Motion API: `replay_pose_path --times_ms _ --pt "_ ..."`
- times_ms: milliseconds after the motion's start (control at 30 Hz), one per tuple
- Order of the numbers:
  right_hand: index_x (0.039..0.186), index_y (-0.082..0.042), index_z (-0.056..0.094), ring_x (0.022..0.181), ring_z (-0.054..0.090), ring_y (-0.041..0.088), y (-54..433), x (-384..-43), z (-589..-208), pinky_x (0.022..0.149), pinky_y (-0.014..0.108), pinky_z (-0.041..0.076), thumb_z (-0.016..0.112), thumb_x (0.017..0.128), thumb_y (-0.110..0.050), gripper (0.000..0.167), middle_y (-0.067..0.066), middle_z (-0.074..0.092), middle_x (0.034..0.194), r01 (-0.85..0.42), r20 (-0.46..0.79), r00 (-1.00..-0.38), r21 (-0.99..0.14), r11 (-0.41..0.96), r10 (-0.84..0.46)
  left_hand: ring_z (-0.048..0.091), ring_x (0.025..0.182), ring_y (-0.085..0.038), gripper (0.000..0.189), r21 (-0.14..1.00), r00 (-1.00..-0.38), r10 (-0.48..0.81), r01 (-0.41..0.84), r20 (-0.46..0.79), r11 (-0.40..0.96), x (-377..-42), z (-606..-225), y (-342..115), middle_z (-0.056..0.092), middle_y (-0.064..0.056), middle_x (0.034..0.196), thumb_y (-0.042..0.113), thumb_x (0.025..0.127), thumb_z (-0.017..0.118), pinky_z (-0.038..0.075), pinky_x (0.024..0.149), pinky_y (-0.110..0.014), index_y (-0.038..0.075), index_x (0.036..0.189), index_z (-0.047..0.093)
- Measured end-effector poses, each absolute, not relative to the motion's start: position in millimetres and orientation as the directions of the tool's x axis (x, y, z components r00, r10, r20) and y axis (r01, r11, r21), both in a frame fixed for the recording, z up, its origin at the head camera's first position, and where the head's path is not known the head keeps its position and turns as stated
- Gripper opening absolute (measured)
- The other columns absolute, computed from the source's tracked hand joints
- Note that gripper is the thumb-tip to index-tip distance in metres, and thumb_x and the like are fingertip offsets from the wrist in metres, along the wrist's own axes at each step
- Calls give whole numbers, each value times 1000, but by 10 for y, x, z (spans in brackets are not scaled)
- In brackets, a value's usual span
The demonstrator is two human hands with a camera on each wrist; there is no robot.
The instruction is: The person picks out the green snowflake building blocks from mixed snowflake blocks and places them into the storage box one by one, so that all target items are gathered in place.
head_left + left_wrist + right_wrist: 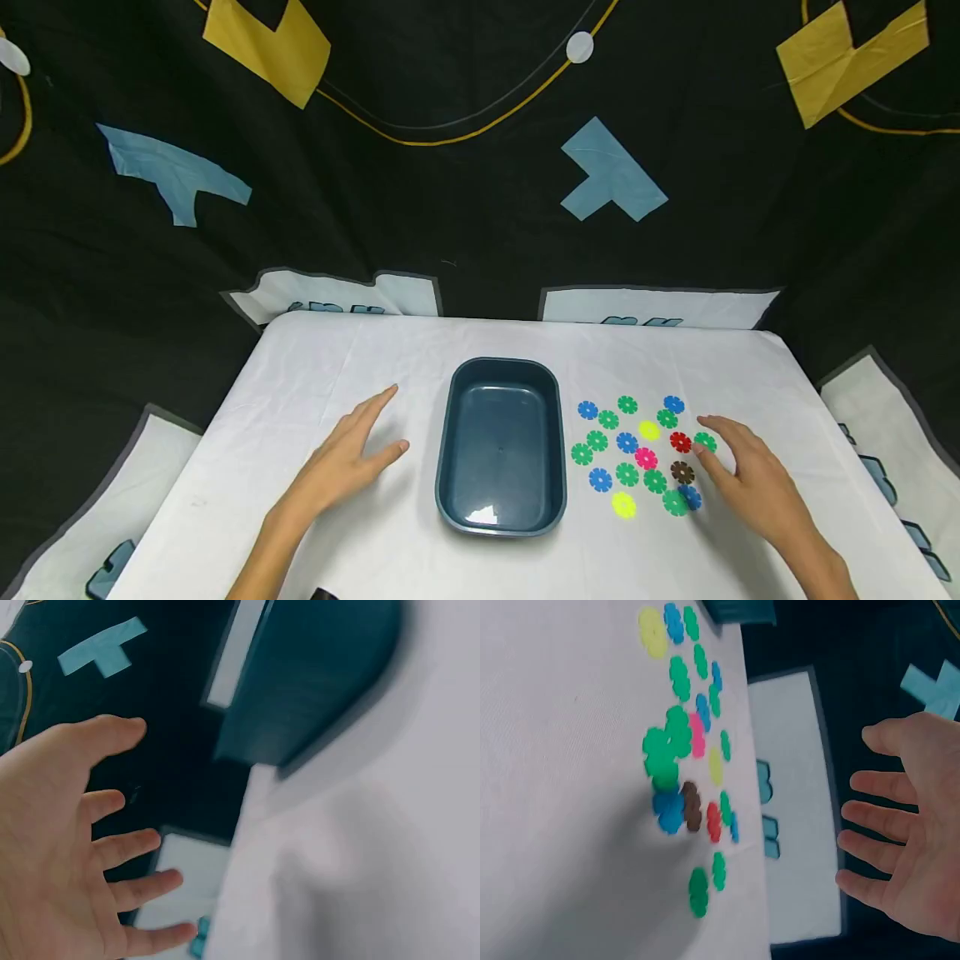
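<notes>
Several flat notched plastic discs in green, blue, yellow, red, pink and brown lie scattered on the white table; among them are a red disc (680,442), a brown disc (682,472) and a pink disc (697,735). My right hand (753,479) hovers at their right edge, fingers spread and holding nothing. A dark blue-grey rectangular tub (498,517) stands left of the discs, with nothing in it. On the tub's other side my left hand (348,454) is held in the air, its fingers extended and nothing in its grasp. The left wrist view shows that palm (52,855) facing the tub.
The white-clothed table (375,350) ends at a black curtain (465,217) with blue and yellow cut-out shapes. A small black object (324,594) shows at the bottom edge, near the left forearm.
</notes>
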State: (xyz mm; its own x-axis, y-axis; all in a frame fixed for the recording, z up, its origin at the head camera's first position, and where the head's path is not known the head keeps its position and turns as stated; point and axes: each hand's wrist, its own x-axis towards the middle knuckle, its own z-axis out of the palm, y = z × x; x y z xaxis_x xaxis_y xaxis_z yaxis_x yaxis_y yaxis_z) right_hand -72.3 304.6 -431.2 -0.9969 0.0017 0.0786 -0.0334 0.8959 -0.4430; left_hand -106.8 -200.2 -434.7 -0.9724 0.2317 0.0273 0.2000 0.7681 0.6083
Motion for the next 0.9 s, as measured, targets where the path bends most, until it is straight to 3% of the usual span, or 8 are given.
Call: replay_pose_path --times_ms 267,400,633,900 --pt "134 4 55 127 38 54 3328 -865 -4502 95 70 37 61 99 -20 42 33 42 141 7 -1 -1000 -518 855 7 48 130 -37 69 821 -951 303 118 -69 558 -1042 -4624 -1756 42 -10 152 39 97 64 40 101 -60 26 157 32" --pt "135 5 53 128 37 56 3456 -920 -4640 95 69 39 60 99 -16 42 34 40 141 42 -53 -998 -557 829 15 49 130 -37 69 913 -929 348 24 -131 407 -1061 -4728 -1673 35 -10 156 30 97 65 42 100 -58 25 157 31" --pt "135 10 51 130 31 58 3611 -972 -4859 100 71 29 61 96 -11 45 38 40 139 68 -96 -995 -536 841 19 47 132 -37 71 980 -874 447 -136 -189 147 -1135 -4853 -1629 23 -13 161 11 97 63 49 96 -46 25 158 29" --pt "129 11 57 127 37 56 3674 -987 -4994 100 69 32 61 94 -7 39 37 46 134 46 -46 -999 -540 840 25 53 119 -33 69 972 -867 442 -185 -230 142 -1201 -4903 -1602 22 -14 161 11 94 59 50 95 -48 24 157 34"
